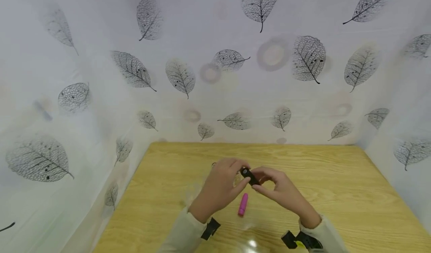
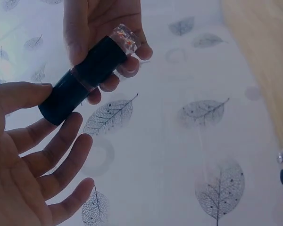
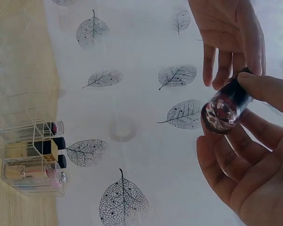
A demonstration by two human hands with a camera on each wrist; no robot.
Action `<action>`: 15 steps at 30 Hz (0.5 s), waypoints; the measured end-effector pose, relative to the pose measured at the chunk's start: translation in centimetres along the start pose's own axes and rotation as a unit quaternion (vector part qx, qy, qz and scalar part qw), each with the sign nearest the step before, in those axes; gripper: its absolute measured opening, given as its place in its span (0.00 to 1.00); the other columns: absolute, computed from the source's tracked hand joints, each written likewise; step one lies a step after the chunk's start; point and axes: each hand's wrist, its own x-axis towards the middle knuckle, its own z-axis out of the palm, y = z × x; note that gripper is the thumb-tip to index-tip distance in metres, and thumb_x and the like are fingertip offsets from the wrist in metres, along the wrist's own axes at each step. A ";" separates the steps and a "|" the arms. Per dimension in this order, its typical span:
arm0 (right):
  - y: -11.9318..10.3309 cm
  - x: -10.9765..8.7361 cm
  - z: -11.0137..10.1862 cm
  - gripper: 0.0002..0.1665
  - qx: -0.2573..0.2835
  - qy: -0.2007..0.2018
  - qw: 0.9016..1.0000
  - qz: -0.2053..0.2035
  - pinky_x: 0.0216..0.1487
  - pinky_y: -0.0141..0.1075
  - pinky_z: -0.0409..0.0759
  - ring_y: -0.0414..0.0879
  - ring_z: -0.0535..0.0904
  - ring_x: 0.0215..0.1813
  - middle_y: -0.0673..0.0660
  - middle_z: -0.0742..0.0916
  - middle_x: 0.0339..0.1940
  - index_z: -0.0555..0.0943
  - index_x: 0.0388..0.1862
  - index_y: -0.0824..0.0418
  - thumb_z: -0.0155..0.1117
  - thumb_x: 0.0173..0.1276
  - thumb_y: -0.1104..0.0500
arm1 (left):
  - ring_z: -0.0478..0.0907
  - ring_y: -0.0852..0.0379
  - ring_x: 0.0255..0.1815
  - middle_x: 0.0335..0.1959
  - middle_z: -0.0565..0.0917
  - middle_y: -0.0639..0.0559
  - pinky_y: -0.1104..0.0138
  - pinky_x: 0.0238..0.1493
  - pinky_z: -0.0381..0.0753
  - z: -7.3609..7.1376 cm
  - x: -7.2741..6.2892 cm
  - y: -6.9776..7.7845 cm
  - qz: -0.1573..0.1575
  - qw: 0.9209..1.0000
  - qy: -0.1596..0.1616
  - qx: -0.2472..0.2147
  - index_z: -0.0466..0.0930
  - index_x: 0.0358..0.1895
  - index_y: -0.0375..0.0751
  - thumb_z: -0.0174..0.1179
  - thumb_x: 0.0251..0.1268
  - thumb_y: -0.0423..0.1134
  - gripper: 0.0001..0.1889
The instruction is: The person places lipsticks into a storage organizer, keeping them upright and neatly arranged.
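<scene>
Both hands hold a black lipstick tube [image 1: 250, 177] above the table. In the left wrist view a seam rings the tube's middle, and its far end [image 2: 126, 40] is clear and faceted. My left hand [image 1: 217, 187] pinches the plain black end between thumb and fingers, its other fingers spread below. The right hand [image 1: 284, 191] grips the part nearer the faceted end, thumb on one side and curled fingers on the other. Below the hands, a pink tube [image 1: 243, 204] lies on the table.
A clear organizer [image 3: 19, 89] with several lipsticks stands on the wooden table [image 1: 336, 197], mostly hidden behind my left forearm in the head view. Leaf-printed white sheeting [image 1: 202, 103] encloses the table's back and sides. Black straps [image 1: 210, 228] sit on both wrists.
</scene>
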 end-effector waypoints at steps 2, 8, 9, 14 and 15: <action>-0.1 -0.1 -0.3 0.16 -0.006 0.009 1.000 0.011 0.42 0.31 0.80 0.31 0.79 0.43 0.56 0.86 0.43 0.78 0.51 0.61 0.62 0.63 0.66 | 0.76 0.63 0.38 0.37 0.81 0.58 0.66 0.46 0.76 0.1 -0.2 -0.2 -0.007 1.000 0.010 -0.016 0.78 0.44 0.47 0.62 0.61 0.44 0.11; -0.3 0.0 -1.2 0.16 0.033 0.040 0.998 0.044 0.39 0.29 0.76 0.33 0.75 0.39 0.54 0.85 0.45 0.78 0.50 0.62 0.61 0.63 0.67 | 0.76 0.65 0.36 0.36 0.82 0.59 0.70 0.44 0.75 1.2 -1.4 -0.4 -0.063 0.993 0.023 -0.099 0.78 0.43 0.48 0.65 0.57 0.42 0.11; -0.2 0.0 -1.3 0.16 0.044 0.044 0.997 0.042 0.38 0.29 0.75 0.35 0.74 0.38 0.52 0.84 0.45 0.78 0.50 0.62 0.61 0.63 0.67 | 0.76 0.65 0.37 0.36 0.82 0.58 0.70 0.44 0.76 1.4 -1.6 -0.4 -0.076 0.990 0.019 -0.116 0.78 0.43 0.48 0.65 0.57 0.41 0.12; -0.1 0.4 -1.0 0.18 0.102 0.056 0.993 0.019 0.43 0.26 0.78 0.35 0.77 0.40 0.41 0.82 0.44 0.75 0.52 0.69 0.61 0.62 0.71 | 0.77 0.65 0.40 0.39 0.82 0.58 0.70 0.46 0.77 3.1 -2.2 0.1 -0.129 0.974 -0.002 -0.185 0.75 0.47 0.47 0.64 0.59 0.40 0.13; -0.1 0.5 -0.9 0.18 0.113 0.056 0.992 0.015 0.44 0.26 0.78 0.34 0.78 0.41 0.41 0.82 0.44 0.74 0.52 0.71 0.60 0.62 0.71 | 0.77 0.65 0.40 0.39 0.82 0.58 0.70 0.46 0.77 3.4 -2.3 0.2 -0.133 0.972 -0.004 -0.193 0.75 0.48 0.47 0.63 0.59 0.40 0.14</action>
